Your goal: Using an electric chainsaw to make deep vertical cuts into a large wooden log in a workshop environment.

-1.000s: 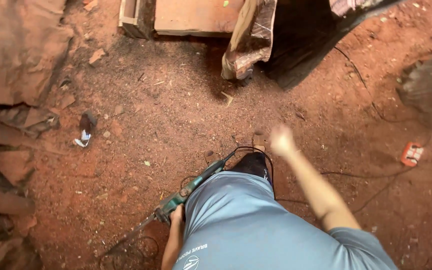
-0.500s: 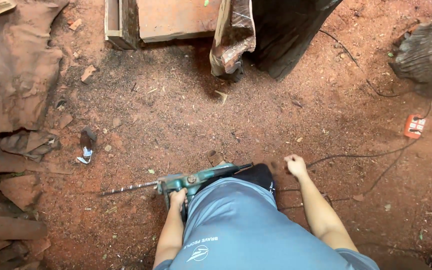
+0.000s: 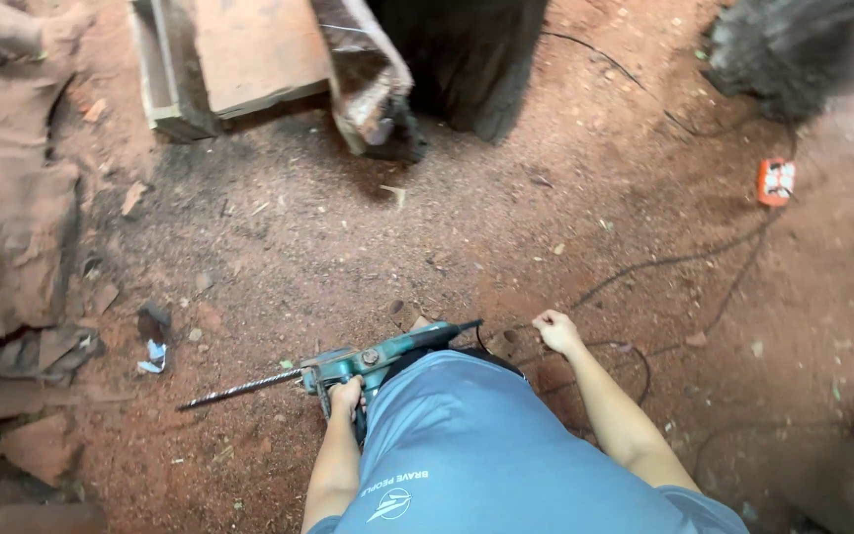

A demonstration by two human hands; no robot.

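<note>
Red dirt floor (image 3: 368,247) strewn with chips fills the frame, with open ground through the centre. A small orange-and-white box (image 3: 775,181) lies at the right edge; a blue-white scrap (image 3: 153,354) lies at lower left. Wooden planks (image 3: 219,59) sit at upper left. The left hand (image 3: 346,396) is wrapped around the handle of a teal corded hammer drill (image 3: 368,361) at lower centre; its long spiral bit (image 3: 239,390) points left, nearly level. The right hand (image 3: 557,331) is loosely fisted, empty, just beside the black cable (image 3: 684,262).
</note>
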